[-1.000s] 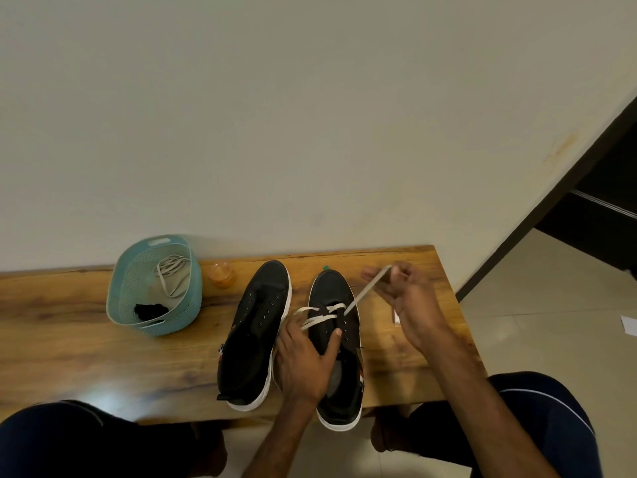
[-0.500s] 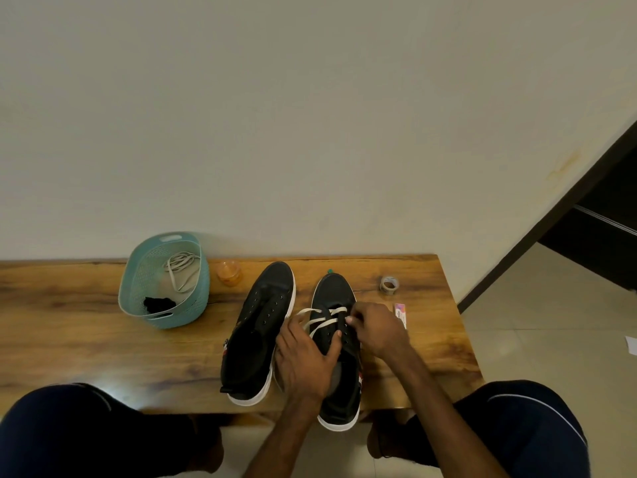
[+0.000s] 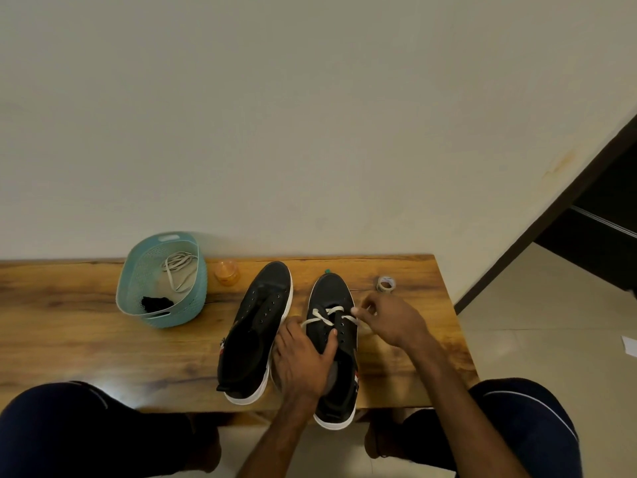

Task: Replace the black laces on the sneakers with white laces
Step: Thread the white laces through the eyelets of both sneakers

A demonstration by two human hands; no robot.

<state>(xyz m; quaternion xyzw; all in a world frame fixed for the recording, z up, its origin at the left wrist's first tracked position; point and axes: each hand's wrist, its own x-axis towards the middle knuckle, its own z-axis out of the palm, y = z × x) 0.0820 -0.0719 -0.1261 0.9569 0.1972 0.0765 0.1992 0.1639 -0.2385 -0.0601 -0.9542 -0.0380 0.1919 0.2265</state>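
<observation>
Your fingers (image 3: 374, 303) on the right hand (image 3: 391, 322) pinch the white lace (image 3: 324, 315) at the right edge of the half-laced sneaker (image 3: 331, 293) on the counter (image 3: 69, 326). Your left hand (image 3: 303, 357) grips that sneaker's middle, thumb over the tongue. The second sneaker (image 3: 262, 322) sits just left, unlaced; the black lace (image 3: 157, 303) lies in the basket (image 3: 193, 307).

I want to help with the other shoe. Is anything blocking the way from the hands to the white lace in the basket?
Only the unlaced sneaker lies between the left hand and the teal basket; a hand could probably reach over it. Nothing covers the spare white lace inside.
</observation>
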